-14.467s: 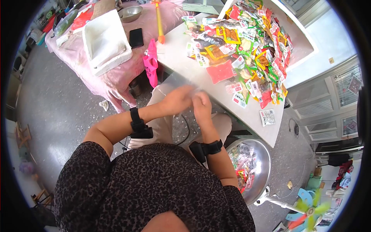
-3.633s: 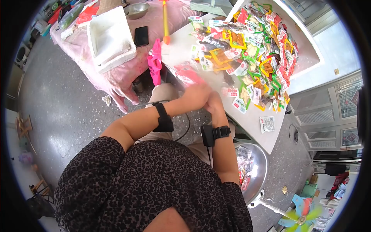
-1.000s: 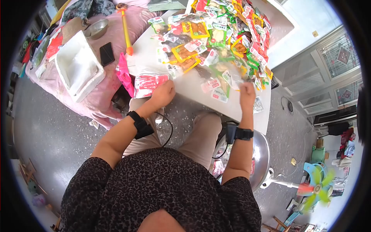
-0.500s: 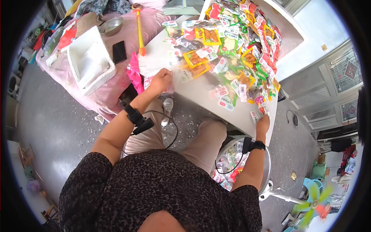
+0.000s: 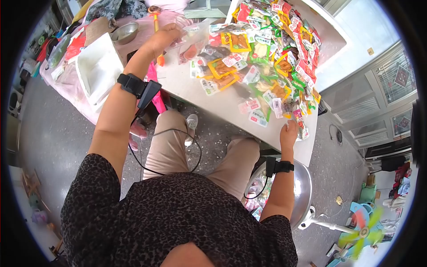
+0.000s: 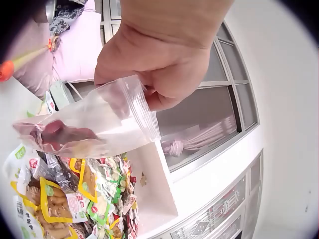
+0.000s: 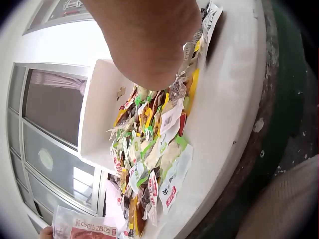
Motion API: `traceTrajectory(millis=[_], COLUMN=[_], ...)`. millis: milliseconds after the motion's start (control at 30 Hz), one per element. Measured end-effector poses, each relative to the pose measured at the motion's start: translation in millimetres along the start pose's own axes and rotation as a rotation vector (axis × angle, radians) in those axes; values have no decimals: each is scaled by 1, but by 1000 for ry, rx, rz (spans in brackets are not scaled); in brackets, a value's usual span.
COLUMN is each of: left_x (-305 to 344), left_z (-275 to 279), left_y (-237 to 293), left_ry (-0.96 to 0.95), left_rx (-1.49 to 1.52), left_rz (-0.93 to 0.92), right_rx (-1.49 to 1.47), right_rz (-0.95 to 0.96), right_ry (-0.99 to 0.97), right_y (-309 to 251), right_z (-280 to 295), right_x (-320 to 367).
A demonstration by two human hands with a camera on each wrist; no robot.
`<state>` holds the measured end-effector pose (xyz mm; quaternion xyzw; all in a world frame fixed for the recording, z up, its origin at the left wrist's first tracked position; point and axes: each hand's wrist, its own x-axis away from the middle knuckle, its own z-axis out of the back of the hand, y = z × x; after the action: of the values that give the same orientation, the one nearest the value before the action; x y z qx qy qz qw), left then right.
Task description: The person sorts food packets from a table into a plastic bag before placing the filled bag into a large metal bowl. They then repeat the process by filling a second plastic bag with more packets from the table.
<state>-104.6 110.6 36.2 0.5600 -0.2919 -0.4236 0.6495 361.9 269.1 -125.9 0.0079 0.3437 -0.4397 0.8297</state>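
My left hand (image 5: pixel 165 38) is raised over the far left of the white table, pinching a clear plastic pouch (image 5: pixel 194 41) by its ridged top edge. In the left wrist view the pouch (image 6: pixel 89 127) hangs sideways with dark red pieces at its lower end. At the table's right end, my right hand (image 5: pixel 289 134) reaches in at the front of the heap of snack packets (image 5: pixel 262 53). A small silver-white packet (image 5: pixel 304 132) lies beside it. In the right wrist view the palm (image 7: pixel 149 45) hides the fingers, so I cannot tell whether they pinch anything.
A white foam box (image 5: pixel 331 44) stands behind the heap. On the pink-covered bed lie another foam box (image 5: pixel 95 71), a metal bowl (image 5: pixel 125 33) and a yellow-orange stick (image 5: pixel 160 59). A metal basin (image 5: pixel 302 191) of packets stands below right, near a fan (image 5: pixel 364 232).
My left hand has carried the red pouch from the table's near left corner up to the far left. My right hand has gone from the heap to the right end, then slightly back left.
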Motion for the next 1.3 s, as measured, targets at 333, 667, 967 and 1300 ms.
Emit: traceTrajectory(millis=[333,667,967,1300], left_x=[88,90,96,96], left_z=[-136,-153,-150,-150], left_y=[-129,-157,-144,-149], left_ry=[-240,-82,-63,-24], left_rx=[-773,-805,-819,-853], left_rz=[-249,-242,-304,-442], right_rx=[-144,-499,-1432,-1283], right_rz=[108,29,-744,-494], right_ry=[-27,-193,-512,-710], right_y=[-44,-118,-165,-169], right_z=[-31,-62,-164,-133], right_x=[-6,-79,-148,-134])
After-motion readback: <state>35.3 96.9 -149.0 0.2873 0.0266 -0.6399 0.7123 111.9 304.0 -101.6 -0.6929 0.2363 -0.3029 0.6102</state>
